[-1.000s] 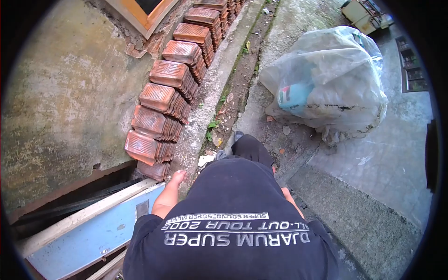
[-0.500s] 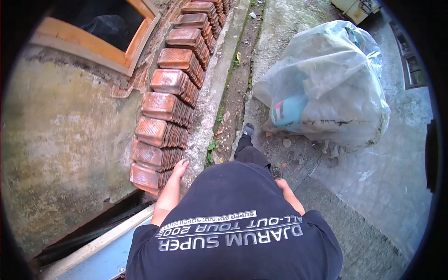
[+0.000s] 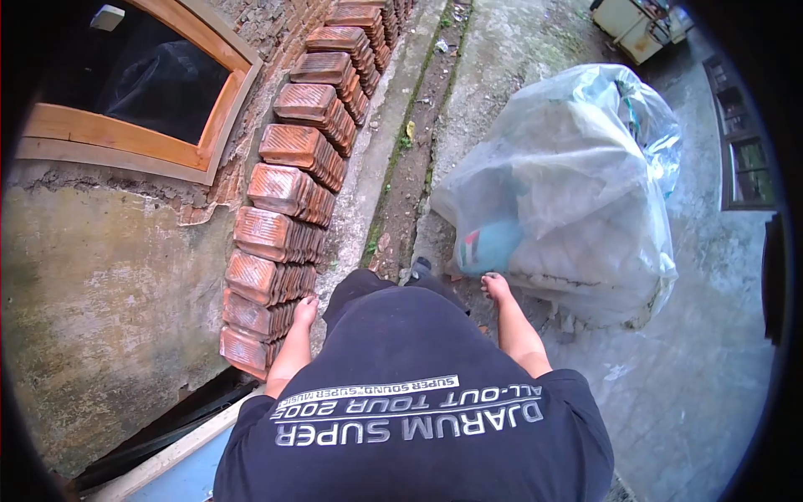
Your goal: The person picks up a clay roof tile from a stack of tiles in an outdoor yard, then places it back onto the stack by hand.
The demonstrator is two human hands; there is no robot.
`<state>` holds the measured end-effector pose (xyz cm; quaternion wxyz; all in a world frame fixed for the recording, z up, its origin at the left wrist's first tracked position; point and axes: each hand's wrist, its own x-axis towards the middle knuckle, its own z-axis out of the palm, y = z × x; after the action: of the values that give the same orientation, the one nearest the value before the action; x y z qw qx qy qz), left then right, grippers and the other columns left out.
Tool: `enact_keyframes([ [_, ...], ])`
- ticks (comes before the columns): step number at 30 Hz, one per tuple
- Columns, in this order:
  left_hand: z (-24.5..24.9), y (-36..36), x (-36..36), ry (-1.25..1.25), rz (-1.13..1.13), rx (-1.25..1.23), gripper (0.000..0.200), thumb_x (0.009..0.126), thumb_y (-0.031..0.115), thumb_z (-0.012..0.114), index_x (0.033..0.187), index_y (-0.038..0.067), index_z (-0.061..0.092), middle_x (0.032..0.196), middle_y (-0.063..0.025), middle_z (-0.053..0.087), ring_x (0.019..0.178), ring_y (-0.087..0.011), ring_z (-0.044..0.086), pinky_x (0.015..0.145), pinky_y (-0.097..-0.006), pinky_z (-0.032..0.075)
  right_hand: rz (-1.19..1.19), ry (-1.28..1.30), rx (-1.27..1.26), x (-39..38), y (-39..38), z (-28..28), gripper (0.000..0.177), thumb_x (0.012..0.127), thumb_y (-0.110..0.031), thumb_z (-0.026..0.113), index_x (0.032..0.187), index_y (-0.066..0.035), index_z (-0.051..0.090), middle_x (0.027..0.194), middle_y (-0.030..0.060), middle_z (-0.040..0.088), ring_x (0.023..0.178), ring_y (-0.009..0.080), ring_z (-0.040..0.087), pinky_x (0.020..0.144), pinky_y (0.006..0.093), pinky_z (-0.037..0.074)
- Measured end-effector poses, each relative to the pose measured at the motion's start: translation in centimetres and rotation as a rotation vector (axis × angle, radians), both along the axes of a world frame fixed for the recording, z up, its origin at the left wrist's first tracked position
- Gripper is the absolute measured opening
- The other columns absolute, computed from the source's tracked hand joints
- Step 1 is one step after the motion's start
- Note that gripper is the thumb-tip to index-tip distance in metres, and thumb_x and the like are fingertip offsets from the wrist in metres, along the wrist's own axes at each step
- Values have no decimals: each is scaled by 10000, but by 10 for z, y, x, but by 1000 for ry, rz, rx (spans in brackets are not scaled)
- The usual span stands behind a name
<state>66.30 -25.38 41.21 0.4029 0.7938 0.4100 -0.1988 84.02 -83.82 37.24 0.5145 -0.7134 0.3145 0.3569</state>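
Beside the near end of the stacked roof tiles (image 3: pixel 271 274) hangs my left hand (image 3: pixel 306 310), its fingers loosely curled; whether it touches a tile is unclear, and the inside of the hand is hidden. My right hand (image 3: pixel 495 286) is out in front on the right, fingers curled, near the lower left edge of the plastic-covered pile (image 3: pixel 577 201). Nothing can be made out in it. The reddish-brown tiles stand in a long row of bundles along the wall.
A wood-framed window (image 3: pixel 125 138) is in the weathered wall (image 3: pixel 109 293) at left. A narrow dirt channel (image 3: pixel 410 176) with moss runs ahead. At the upper right stands a pale metal box (image 3: pixel 631 29). A light blue panel (image 3: pixel 188 473) lies at lower left.
My right hand has swung forward and up from beside my body. The tiles and the covered pile now appear nearer and lower in view, and my legs have changed position.
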Motion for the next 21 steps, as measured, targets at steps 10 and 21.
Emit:
enact_keyframes([
  [10,-76,46,55,70,-2,-173,428,874,277,648,1193,-7,666,1110,-157,704,1039,-243,655,903,-357,494,-145,-11,3,-17,-14,-9,140,891,-186,620,984,-87,652,800,26,647,655,160,590,537,331,428],
  [21,-33,92,221,156,-211,-28,413,851,357,642,1098,34,715,1030,-161,724,953,-267,689,895,-374,512,472,-153,-158,-91,-26,-79,262,899,-252,573,939,-16,682,855,164,695,882,307,674,766,410,505],
])
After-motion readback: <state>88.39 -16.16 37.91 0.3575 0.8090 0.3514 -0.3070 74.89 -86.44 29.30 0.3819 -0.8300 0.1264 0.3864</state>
